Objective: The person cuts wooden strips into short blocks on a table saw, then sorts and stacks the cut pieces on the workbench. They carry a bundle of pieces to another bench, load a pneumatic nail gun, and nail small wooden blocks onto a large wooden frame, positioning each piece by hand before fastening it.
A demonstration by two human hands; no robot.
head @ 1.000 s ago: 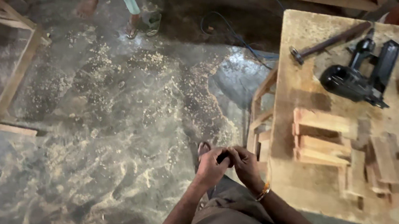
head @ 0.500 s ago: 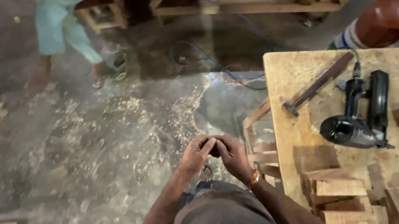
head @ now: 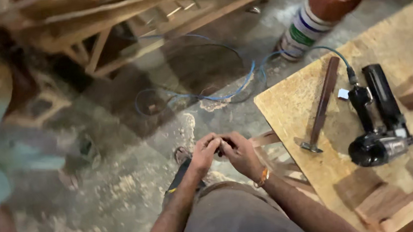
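The table is raw chipboard, pale, matt and rough-grained. On it lies a hammer with a dark, smooth wooden handle and a dull metal head. The nail gun beside it is black plastic and metal with a slight gloss. The hose on the floor looks like smooth blue plastic. The floor is rough grey concrete dusted with sawdust. The wooden blocks are bare, unfinished timber.

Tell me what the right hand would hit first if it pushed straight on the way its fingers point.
The right hand points left, into the left hand. The two already touch around a small dark thing, too hidden to identify. So it would meet the left hand's fingers at once.
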